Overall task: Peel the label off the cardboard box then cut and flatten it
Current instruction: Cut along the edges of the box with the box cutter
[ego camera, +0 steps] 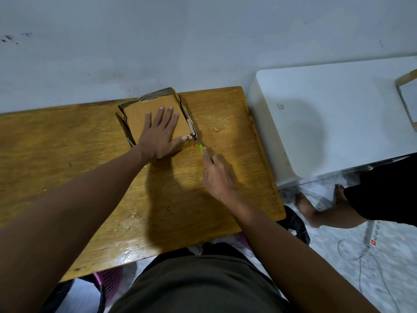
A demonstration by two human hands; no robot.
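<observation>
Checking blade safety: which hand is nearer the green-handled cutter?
Right. The right hand holds the green-handled cutter at the brown cardboard box's near right corner; the left hand presses flat on the box, thumb beside the blade.

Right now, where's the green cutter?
In the head view, the green cutter is in the right hand, tip at the near right corner of the cardboard box, beside the left hand's thumb.

One cardboard box (155, 114), one green cutter (200, 149), two hands, one table (90, 159).
</observation>
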